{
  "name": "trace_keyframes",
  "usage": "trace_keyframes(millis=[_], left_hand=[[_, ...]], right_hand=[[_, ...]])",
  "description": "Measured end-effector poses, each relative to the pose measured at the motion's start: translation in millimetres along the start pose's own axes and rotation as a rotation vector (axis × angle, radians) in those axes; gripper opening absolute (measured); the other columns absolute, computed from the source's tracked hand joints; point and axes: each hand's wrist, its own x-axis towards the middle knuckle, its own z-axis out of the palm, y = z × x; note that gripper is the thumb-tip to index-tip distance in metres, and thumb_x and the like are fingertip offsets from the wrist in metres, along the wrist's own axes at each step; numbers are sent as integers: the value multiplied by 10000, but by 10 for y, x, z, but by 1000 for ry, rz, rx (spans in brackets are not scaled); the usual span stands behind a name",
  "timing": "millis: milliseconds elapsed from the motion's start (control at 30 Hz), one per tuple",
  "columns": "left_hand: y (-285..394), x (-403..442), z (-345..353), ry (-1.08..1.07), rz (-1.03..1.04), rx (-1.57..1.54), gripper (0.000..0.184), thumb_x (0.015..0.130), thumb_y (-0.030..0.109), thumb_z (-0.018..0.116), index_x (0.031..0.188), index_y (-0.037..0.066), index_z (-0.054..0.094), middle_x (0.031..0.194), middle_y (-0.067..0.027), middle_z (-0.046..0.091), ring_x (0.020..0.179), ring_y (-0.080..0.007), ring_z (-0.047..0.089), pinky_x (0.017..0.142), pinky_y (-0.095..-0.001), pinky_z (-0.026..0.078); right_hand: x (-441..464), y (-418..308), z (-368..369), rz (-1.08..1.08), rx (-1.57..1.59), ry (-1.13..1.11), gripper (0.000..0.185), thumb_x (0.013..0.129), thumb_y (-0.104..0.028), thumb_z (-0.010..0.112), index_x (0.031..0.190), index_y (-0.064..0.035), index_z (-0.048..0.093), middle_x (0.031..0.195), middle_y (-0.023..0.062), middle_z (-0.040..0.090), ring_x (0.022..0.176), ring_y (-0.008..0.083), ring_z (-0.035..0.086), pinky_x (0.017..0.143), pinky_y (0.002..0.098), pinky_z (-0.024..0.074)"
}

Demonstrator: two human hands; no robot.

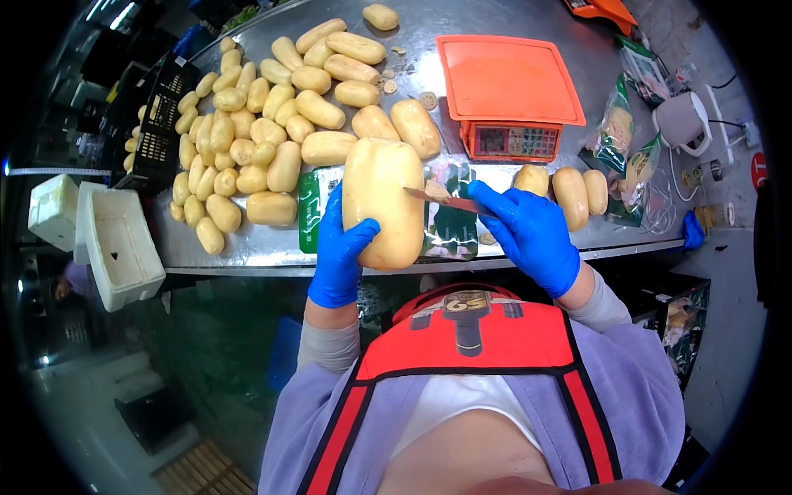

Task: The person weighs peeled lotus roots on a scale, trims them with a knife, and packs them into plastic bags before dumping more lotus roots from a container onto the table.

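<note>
My left hand (pixel 342 247), in a blue glove, grips a large pale yellow lotus root piece (pixel 384 202) from its left side, above the table's front edge. In my right hand (pixel 528 235), also blue-gloved, is a knife (pixel 445 200) whose blade points left, its tip close to or touching the root's right side. A small pale bit lies on the blade. Beneath the root and knife are green printed bags (pixel 452 227) on the metal table. The knife's handle is mostly hidden in my right fingers.
Many root pieces (pixel 268 132) cover the table's left part, beside a black crate (pixel 161 124). An orange scale (pixel 511 91) stands beyond the knife. Several roots (pixel 570 198) and filled bags (pixel 615 124) lie right. White foam boxes (pixel 124 247) stand left, off the table.
</note>
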Motion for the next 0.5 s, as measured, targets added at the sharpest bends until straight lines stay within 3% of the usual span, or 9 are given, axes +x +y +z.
trace_keyframes(millis=[500], left_hand=[[31,-16,29,20,7,51,716,680,110,659,1310,-18,344,1198,-143,505,1071,-231,530,902,-339,443]], right_hand=[[-55,4,82,41,21,2,373,823,-215,575,1182,-124,529,695,93,529,612,271,548,522,380,433]])
